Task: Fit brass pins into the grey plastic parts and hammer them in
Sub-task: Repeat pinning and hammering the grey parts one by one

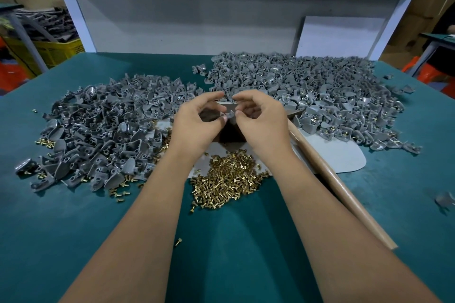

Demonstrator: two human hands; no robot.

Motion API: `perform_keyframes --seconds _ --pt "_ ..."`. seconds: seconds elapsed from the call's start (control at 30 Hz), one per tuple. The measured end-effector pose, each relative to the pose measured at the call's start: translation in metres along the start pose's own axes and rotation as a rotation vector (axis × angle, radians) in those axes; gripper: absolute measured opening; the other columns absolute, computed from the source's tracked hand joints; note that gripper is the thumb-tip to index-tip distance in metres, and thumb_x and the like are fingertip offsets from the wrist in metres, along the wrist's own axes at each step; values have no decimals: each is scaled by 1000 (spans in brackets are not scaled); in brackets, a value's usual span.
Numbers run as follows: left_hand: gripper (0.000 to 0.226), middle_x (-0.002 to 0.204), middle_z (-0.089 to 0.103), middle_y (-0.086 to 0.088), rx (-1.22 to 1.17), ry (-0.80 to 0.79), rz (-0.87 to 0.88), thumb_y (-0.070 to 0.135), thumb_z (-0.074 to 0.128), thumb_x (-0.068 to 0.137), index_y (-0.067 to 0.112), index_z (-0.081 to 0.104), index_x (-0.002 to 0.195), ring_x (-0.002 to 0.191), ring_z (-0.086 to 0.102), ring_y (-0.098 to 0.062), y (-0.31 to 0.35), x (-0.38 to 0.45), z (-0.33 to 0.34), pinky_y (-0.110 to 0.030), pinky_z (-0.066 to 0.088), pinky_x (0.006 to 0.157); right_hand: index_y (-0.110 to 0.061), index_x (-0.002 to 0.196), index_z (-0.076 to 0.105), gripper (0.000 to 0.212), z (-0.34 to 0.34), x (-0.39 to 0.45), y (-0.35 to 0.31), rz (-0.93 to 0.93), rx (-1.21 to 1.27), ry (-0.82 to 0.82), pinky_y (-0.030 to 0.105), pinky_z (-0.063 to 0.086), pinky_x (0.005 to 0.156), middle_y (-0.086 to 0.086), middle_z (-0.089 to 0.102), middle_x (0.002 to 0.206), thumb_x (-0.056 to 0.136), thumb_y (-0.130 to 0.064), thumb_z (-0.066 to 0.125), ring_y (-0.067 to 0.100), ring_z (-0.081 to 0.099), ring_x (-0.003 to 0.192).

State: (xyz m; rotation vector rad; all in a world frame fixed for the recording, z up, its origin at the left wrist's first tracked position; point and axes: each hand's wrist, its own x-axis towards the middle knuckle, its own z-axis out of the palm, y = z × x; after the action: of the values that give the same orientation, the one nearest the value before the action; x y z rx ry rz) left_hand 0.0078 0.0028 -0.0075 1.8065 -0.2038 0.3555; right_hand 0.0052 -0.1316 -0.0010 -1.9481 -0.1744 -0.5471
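Pinching one grey plastic part (229,115) between the curled fingertips of your left hand (197,123) and right hand (261,120) above the brass pins (226,177), you could fumble it and lose it among the heaps
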Motion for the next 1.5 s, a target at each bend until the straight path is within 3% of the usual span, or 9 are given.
perform_keyframes --seconds 0.13,0.27,0.47,0.7,0.8,0.93,1.1,1.23,1.5 --pt "48 77 71 14 -34 3 -33 -4 69 83 27 61 120 79 64 10 -1 1 0 -8 49 77 -29 96 68 37 4 0 3 9 53 -17 23 52 73 -8 68 78 78 3 65 6 64 78" --pt "49 77 74 14 -79 -20 -32 -8 68 82 24 62 119 84 70 0 -2 0 2 -18 55 82 -38 93 65 36 7 1 5 26 4 -14 33 54 78 -13 69 78 79 -4 66 5 64 80" --pt "48 76 74 11 -77 -14 -42 -5 70 82 22 63 121 87 70 -3 -3 1 2 -20 53 87 -38 99 66 36 8 2 6 16 -75 2 34 54 76 -18 67 78 81 -7 66 1 62 80" --pt "46 84 73 6 -27 -12 -46 -1 70 84 16 63 126 87 67 0 -1 1 3 -7 48 79 -46 103 63 44 6 2 4 -65 -155 -46 37 52 81 -19 65 76 81 -8 66 8 60 89" --pt "46 85 73 4 -24 -15 -48 -2 70 84 16 63 126 91 68 -6 0 0 3 -17 50 86 -43 108 64 44 7 2 4 -74 -166 -51 37 53 81 -19 66 76 81 -8 66 8 60 89" --pt "44 85 73 6 -35 -16 -54 2 71 85 18 64 125 86 66 1 -2 1 3 -7 48 79 -41 111 64 45 7 2 5 -37 -129 -24 40 52 83 -19 66 77 82 -6 66 11 60 91" --pt "41 83 72 6 -44 -12 -58 3 72 85 19 65 122 93 67 -5 -2 1 3 -16 49 88 -37 113 64 44 8 2 5 -34 -155 -21 41 50 84 -17 66 78 83 -6 66 14 60 91" --pt "40 84 72 8 -4 -12 -48 5 72 85 19 65 122 89 65 0 -3 2 4 1 41 75 -38 116 62 45 6 2 3 -80 -228 -73 43 48 85 -16 64 82 85 -6 63 16 55 93" --pt "39 84 71 10 -2 -4 -49 8 73 85 21 65 121 94 65 -2 -6 2 5 0 38 78 -38 122 61 47 9 6 0 -55 -295 -92 45 42 95 -20 59 78 87 -8 59 15 51 99"
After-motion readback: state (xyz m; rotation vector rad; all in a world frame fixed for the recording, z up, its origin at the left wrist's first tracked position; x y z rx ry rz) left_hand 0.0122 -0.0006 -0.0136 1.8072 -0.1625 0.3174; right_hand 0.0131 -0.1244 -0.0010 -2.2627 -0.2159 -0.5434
